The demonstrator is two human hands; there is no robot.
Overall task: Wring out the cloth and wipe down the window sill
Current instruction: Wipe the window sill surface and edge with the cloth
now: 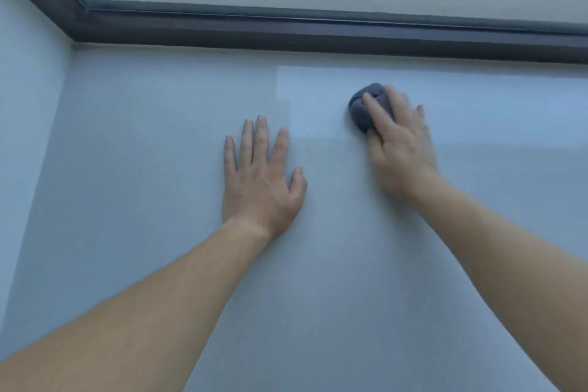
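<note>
Left hand (261,181) flat, fingers spread, on window sill (318,296). Right hand (401,149) holds balled dark cloth (361,114) down mid-sill, near dark window frame (318,32); side wall (28,105) far left

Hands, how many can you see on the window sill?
2. The left hand lies flat on the window sill; the right hand holds a balled dark cloth, closer to the window frame.
</note>
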